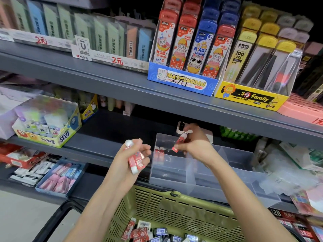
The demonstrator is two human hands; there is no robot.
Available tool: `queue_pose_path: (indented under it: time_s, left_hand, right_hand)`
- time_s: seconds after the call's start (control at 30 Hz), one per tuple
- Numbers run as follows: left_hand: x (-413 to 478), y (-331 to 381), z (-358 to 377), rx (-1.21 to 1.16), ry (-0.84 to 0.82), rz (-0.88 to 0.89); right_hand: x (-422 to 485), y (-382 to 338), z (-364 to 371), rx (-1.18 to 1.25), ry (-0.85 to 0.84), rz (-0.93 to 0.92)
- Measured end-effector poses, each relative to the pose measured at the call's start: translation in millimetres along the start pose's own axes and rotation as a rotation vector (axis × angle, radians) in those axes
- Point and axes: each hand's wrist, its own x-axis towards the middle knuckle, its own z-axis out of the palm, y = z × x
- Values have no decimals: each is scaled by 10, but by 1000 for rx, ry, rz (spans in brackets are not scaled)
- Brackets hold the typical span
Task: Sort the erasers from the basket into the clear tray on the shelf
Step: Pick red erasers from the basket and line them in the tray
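Observation:
My left hand (132,155) grips a small bunch of red-and-white erasers (136,161) just left of the clear tray (206,179). Over the tray's back left compartment, my right hand (194,142) pinches one red-and-white eraser (180,141). Two red erasers (159,150) stand inside that compartment. Below, the green basket (174,212) holds several more erasers (145,231), some red, some dark.
The clear tray sits on the grey middle shelf (108,145). A glue box (47,126) stands at the left. Pencil-lead displays (188,49) fill the shelf above. Eraser boxes (61,177) lie on the lower shelf, packets (297,165) at the right.

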Motion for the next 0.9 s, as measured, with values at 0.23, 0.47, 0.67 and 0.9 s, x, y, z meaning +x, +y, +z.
queue_pose_path:
  time_s: [0.23, 0.47, 0.67, 0.9]
  left_hand:
    - [8, 54, -47, -243, 53, -75]
    - [6, 28, -33, -51, 80, -59]
    - [2, 19, -58, 115, 57, 20]
    - [1, -1, -48, 191, -5, -4]
  right_hand:
    - [284, 62, 198, -347, -185, 112]
    - [486, 134, 393, -773, -183, 174]
    - [559, 208, 486, -952, -115, 166]
    - [20, -27, 316, -321, 19, -171]
